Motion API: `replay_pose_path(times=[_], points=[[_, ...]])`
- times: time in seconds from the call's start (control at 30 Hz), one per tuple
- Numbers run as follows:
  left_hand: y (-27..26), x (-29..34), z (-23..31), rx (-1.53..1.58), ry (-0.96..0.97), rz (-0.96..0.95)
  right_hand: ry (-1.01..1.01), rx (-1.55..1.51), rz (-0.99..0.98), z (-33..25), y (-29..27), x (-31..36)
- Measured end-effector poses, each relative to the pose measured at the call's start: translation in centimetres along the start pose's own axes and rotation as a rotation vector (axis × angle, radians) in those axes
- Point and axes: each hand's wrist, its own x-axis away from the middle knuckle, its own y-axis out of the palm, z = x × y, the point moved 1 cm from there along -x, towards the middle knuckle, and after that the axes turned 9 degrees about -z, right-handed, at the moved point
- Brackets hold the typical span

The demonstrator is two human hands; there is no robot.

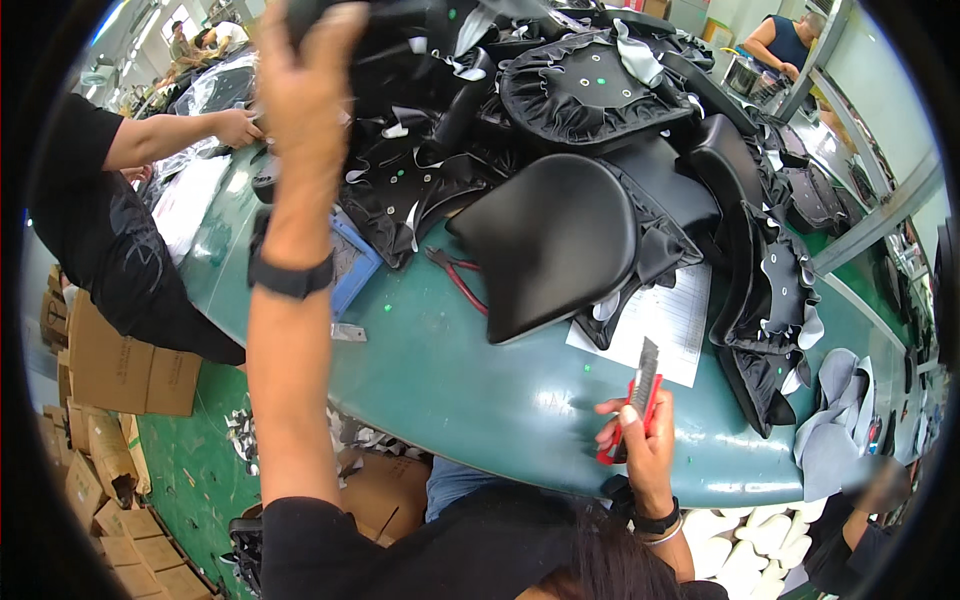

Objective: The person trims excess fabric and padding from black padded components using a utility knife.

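My right hand (645,440) is closed around a red utility knife (642,400), its long segmented blade pointing up and away over the green table (440,400). My left arm stretches far forward, and my left hand (308,90) is smeared by motion at the far pile. A black piece shows at its fingers, but whether they grip it cannot be made out. Before me lies a smooth black padded seat cover (560,235), partly over a printed paper sheet (685,340). Red-handled pliers (462,280) lie beside its left edge.
Several black upholstered pieces (585,90) are heaped at the back and right. A blue tray (355,265) sits beneath my left arm. Grey fabric pieces (838,420) lie at the right edge. A co-worker's hand (238,128) is at the left; cartons (125,360) stand below.
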Motion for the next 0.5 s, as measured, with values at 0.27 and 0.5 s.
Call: replay_pose_path(times=[0.27, 0.5], points=[[-6.8, 23.5, 5.9, 0.738, -1.183, -0.116, -0.035, 0.043, 0.230, -0.9, -2.2, 0.8], [-6.2, 29.0, 7.9, -0.206, -0.940, -0.812, 0.150, 0.609, -0.138, 0.0, -1.7, 0.8]])
